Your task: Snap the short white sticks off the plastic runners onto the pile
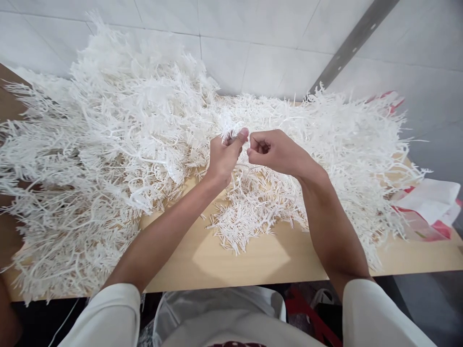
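Observation:
My left hand (224, 158) is closed around a white, finely branched plastic sprig (229, 126), whose tips stick out above the thumb. Right beside it, my right hand (273, 150) has its fingers curled in with thumb and forefinger pinched near my left thumb. Whatever it pinches is too small or hidden to make out. Below both hands lies a low heap of short white plastic pieces (240, 226) on the wooden table (231, 270).
A tall mound of white branched sprigs (137, 111) covers the table's left side, overhanging its front edge. Another pile of sprigs (347, 135) lies at right, next to a pink-and-white plastic bag (428, 209). Behind stand a tiled wall (231, 58) and a slanting metal bar (352, 46).

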Demonstrator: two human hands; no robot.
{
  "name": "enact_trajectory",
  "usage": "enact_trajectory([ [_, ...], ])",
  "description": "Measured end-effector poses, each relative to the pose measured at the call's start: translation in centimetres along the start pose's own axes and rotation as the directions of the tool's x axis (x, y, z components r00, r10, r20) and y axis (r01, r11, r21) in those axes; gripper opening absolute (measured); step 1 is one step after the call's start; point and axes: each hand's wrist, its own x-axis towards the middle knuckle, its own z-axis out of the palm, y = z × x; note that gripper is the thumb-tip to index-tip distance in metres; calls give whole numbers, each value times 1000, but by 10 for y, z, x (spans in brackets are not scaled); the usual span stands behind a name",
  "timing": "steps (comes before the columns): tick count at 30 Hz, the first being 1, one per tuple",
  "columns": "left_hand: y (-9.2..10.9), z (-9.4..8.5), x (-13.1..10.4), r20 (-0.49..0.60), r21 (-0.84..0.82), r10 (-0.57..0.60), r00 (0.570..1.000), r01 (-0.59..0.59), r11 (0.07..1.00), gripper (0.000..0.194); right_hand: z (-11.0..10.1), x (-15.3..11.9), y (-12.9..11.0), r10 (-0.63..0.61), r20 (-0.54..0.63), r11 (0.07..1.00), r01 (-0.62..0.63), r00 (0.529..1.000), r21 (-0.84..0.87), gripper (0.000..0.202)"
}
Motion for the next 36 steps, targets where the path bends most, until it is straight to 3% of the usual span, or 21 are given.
enact_trajectory([
  [2,3,-8,8,-70,-15,4,998,-5,1000,50,-3,-7,-7,-75,170,996,64,983,70,24],
  [3,6,-14,14,-127,-26,21,992,-25,999,48,-5,-11,-13,-139,313,987,105,940,123,22],
  [5,15,-28,28,-210,-36,51,976,-60,998,46,-10,-20,-25,-286,642,956,165,711,243,17],
  [6,20,-35,33,-209,-33,84,974,-93,995,44,-12,-24,-30,-295,679,954,165,673,251,18],
  [7,25,-40,37,-170,-26,130,977,-136,990,42,-15,-26,-32,-295,647,952,159,703,262,20],
  [9,34,-43,39,13,10,178,984,-178,984,36,-21,-25,-27,-263,499,951,134,826,279,20],
  [11,37,-41,36,132,53,181,975,-190,980,33,-26,-20,-12,-149,174,948,90,973,307,20],
  [12,37,-39,34,166,71,173,971,-187,980,31,-28,-16,-3,-79,44,948,61,996,313,20],
  [15,33,-35,33,218,81,143,965,-164,983,24,-29,-6,20,72,-139,950,-26,988,313,21],
  [22,37,-35,29,281,137,21,959,-61,989,44,-23,3,32,87,-207,967,-33,974,252,21],
  [26,42,-32,24,273,147,-49,961,9,989,40,-23,2,31,104,-195,961,-49,975,272,30],
  [32,40,-32,26,225,140,14,974,-46,989,33,-25,2,31,23,-338,985,37,941,167,19],
  [36,39,-32,26,199,149,58,978,-89,985,26,-23,3,29,62,-320,979,5,945,204,20],
])
